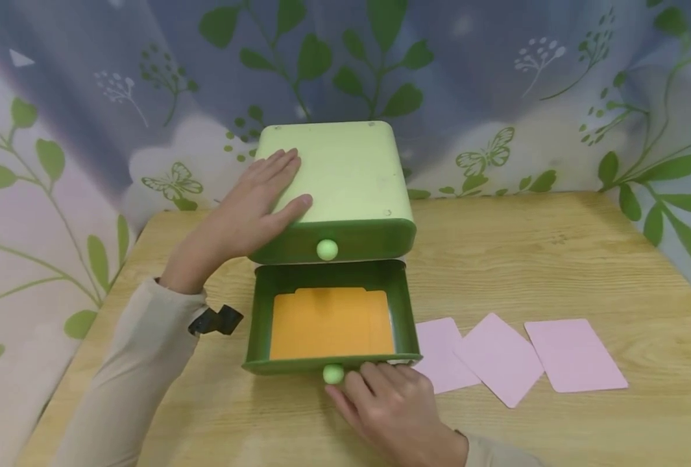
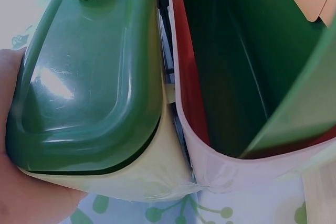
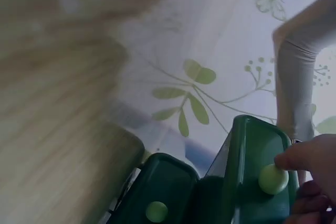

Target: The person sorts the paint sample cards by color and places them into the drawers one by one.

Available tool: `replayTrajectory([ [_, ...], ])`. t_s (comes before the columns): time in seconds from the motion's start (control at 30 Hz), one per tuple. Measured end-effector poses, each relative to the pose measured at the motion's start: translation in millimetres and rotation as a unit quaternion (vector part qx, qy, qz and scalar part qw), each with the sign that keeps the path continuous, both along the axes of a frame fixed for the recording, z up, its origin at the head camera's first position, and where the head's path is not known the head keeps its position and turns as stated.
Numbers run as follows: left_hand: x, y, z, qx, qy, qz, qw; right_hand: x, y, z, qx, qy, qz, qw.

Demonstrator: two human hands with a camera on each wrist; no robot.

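A small two-drawer box has a pale green top (image 1: 345,168), and its upper drawer (image 1: 374,239) is closed. My left hand (image 1: 257,207) lies flat on the top's left side, fingers extended. The lower drawer (image 1: 400,311) is pulled out, and an orange card with a raised tab (image 1: 330,324) lies inside. At the lower drawer's front, my right hand (image 1: 394,405) pinches the round light green knob (image 1: 333,374) with curled fingers. The right wrist view also has this knob (image 3: 273,179), with a fingertip touching it. The grip's far side is hidden there.
Several pink cards (image 1: 499,360) lie on the wooden table (image 1: 526,259) right of the drawer, partly overlapping. A leaf-patterned curtain (image 1: 468,84) hangs behind the table. A black strap piece (image 1: 217,320) sticks out from the left sleeve.
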State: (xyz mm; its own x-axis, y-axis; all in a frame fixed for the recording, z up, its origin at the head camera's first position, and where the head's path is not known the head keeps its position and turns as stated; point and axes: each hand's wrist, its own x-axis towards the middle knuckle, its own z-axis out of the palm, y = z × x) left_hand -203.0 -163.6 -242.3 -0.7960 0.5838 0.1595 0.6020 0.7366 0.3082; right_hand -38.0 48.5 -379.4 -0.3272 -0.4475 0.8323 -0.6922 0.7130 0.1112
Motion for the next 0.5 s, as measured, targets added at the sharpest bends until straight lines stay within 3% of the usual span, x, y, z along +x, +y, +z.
replayTrajectory([
  [0.13, -0.6, -1.8, -0.4, 0.005, 0.005, -0.001, 1.0, -7.2, -5, -1.7, 0.005, 0.039, -0.028, 0.9988],
  [0.3, -0.5, -3.8, -1.6, 0.008, 0.006, 0.001, 0.9999, -14.9, -6, -2.9, 0.031, 0.054, -0.059, 0.9963],
  [0.5, -0.9, -1.8, -2.6, 0.006, 0.008, -0.001, 0.9999, -31.4, -8, -2.0, 0.013, 0.089, -0.08, 0.9927],
])
